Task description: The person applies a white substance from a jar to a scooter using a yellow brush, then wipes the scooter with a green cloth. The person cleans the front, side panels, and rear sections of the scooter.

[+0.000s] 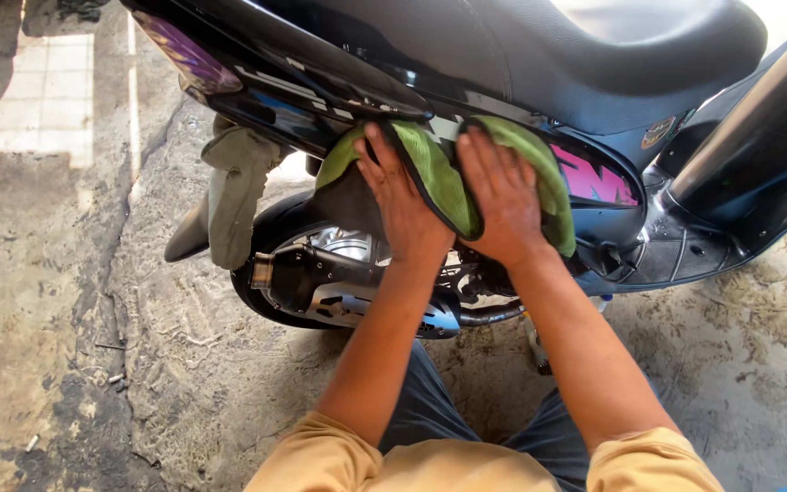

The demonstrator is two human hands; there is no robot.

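A: Two hands on one green cloth (448, 178). Left hand (403, 200) flat, fingers spread, pressing the cloth's left half against the side panel (594, 173) of a black scooter (503, 55). Right hand (503, 196) the same on the right half, palm down, fingers slightly apart.

B: Cloth's look?

A: Lime-green, soft pile like a microfibre towel, with a dark border that loops between the two hands. Bunched and folded, not laid out flat. It sits just below the seat (612, 46), above the rear wheel (339, 246).

B: Either grip pinching it?

A: No pinch that I can see. Both press with open palms; fingertips lie over the top fold.

B: Stickers, markings?

A: Pink block lettering on the dark panel, just right of the cloth and partly covered by it. A small round gold-and-dark sticker (658, 132) higher up, toward the footwell. A violet tail lamp (189, 55) at the upper left end of the body.

B: Anything else near?

A: A grey-olive rag (234, 187) hangs off the tail, left of the green cloth and apart from it. Black exhaust (357, 296) with a silver guard below the left forearm. Rough concrete floor (93, 319) under everything, pale tiles at its far left corner.
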